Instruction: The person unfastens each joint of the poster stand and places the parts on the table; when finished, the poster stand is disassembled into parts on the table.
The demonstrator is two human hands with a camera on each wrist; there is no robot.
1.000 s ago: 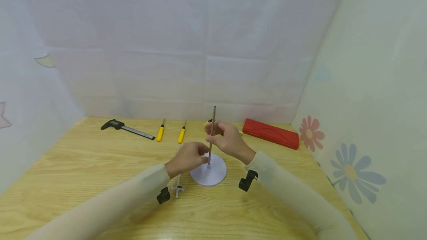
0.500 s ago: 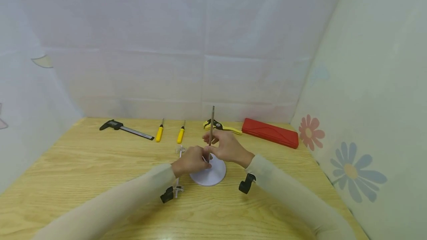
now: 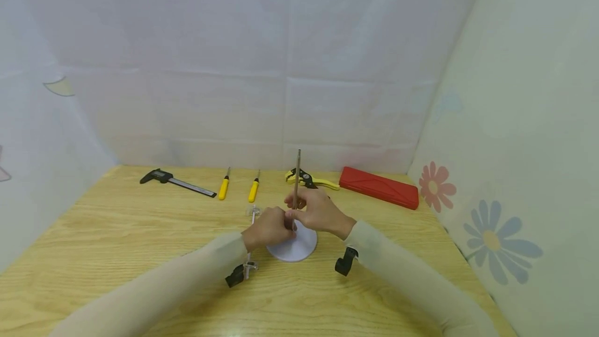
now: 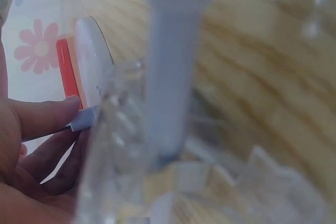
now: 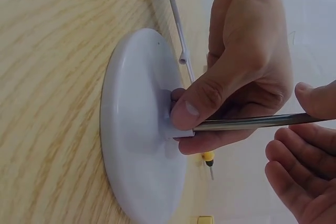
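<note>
Both forearms reach forward, left grip (image 3: 270, 228) and right grip (image 3: 318, 211) meeting with fingers curled, pinching.

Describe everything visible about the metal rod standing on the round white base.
The metal rod is thin, straight, grey and shiny like steel. It stands upright, its lower end in a small white collar at the centre of the round white base on the wooden table. The left hand pinches that collar at the rod's foot; the right hand holds the rod higher up. Its top end is free.

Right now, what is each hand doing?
Left hand: pinches the foot of the metal rod at the white base.
Right hand: holds the rod higher up.
</note>
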